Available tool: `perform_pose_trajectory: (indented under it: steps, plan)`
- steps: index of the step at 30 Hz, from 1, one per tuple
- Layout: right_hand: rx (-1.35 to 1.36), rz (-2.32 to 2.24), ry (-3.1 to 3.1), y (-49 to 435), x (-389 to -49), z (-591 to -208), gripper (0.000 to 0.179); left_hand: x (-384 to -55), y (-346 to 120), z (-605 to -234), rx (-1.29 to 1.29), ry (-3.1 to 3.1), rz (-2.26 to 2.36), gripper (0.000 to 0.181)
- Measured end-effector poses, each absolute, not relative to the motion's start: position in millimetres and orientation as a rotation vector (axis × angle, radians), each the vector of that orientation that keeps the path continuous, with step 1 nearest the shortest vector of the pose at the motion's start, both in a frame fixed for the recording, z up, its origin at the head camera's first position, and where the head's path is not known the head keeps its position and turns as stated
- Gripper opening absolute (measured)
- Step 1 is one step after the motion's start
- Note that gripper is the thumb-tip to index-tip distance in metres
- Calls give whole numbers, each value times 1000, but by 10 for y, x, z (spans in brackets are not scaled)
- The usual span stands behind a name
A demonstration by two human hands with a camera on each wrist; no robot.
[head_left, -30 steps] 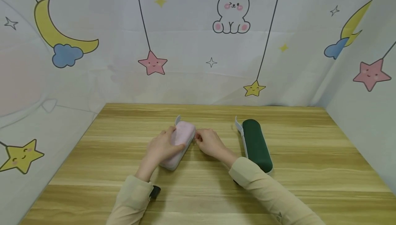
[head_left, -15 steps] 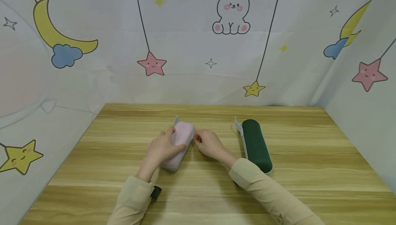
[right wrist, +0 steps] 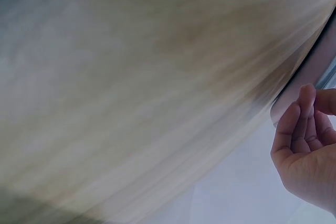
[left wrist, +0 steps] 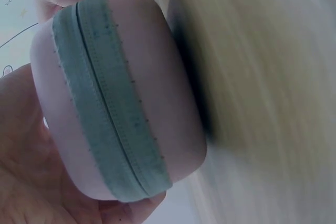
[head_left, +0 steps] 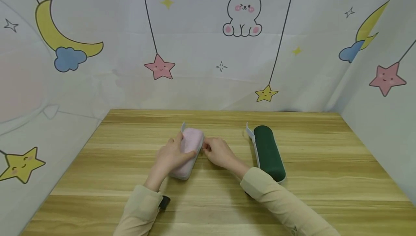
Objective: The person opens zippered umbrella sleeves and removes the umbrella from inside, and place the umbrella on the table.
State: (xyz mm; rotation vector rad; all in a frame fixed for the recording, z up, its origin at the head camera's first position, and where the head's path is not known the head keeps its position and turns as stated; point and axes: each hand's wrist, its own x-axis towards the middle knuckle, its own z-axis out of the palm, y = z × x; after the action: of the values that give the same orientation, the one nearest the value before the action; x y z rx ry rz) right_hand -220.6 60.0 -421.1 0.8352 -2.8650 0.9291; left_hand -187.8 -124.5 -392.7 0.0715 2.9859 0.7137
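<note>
A pink zip case [head_left: 193,137] lies at a slant on the table, with a pale strap tab [head_left: 183,126] at its far left. My left hand [head_left: 169,156] grips it across the top, thumb on the near right side, fingers over the left. In the left wrist view, its rounded end shows a grey-green zipper band [left wrist: 113,98]. At the far right side of the case, my right hand [head_left: 219,152] pinches with thumb and index finger at the zipper band. The zipper pull there is hidden by the fingertips. The right wrist view shows the other fingers [right wrist: 286,129] curled.
A dark green case [head_left: 269,153] with a pale edge and upright strap lies right of the pink one, partly behind my right sleeve [head_left: 276,192]. The wooden table [head_left: 208,207] ends at a printed curtain [head_left: 201,95] at the back and sides.
The pink case has turned slightly, its far end shifting left and its near end right. My right hand has moved a little left with it, still pinching. The green case stays put.
</note>
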Motion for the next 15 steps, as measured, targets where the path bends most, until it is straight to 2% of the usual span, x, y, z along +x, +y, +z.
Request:
perform_pose_trajectory:
  steps: [15]
  plan:
    - [850,932,-2854,600,-2185,-4198,7,-1875,-1214,-3942,46,3003,672,88]
